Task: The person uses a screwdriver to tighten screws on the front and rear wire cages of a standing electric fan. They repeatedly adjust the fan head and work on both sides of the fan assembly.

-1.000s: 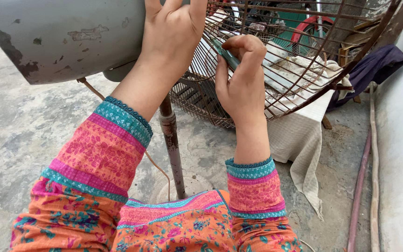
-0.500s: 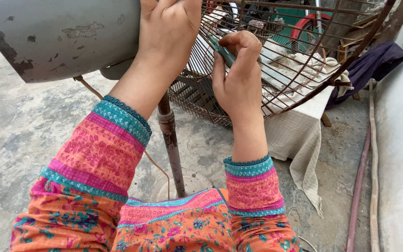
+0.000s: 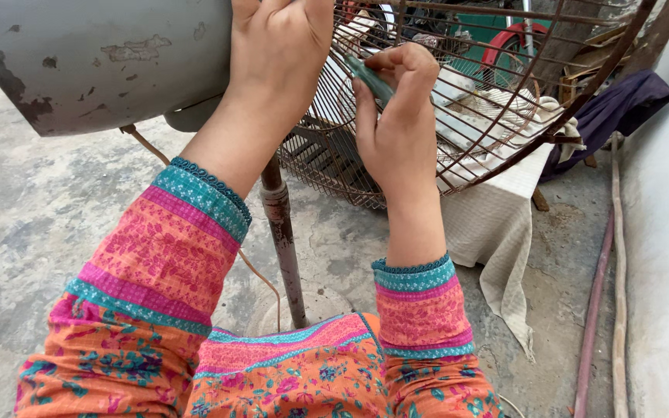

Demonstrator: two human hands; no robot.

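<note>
My left hand (image 3: pixel 276 42) rests flat on the grey, paint-chipped motor housing (image 3: pixel 102 58) of a pedestal fan, fingers spread over its top edge. My right hand (image 3: pixel 396 116) is closed around a green-handled tool (image 3: pixel 369 77), held against the rusty wire fan guard (image 3: pixel 489 108). The tool's tip is hidden behind my fingers and the wires. The fan stands on a rusty metal pole (image 3: pixel 282 232) between my arms. Both sleeves are orange with pink and teal bands.
A pale cloth (image 3: pixel 497 232) drapes over something behind the guard. A dark purple cloth (image 3: pixel 621 108) lies at the right by a white wall (image 3: pixel 667 232). Long poles (image 3: pixel 605 294) lie along the wall. The concrete floor (image 3: pixel 32 232) spreads left. A thin cord (image 3: pixel 253 267) runs down to the base.
The view has shifted slightly downward and both hands sit a little higher in frame. My right hand keeps working the tool at the same spot on the guard.
</note>
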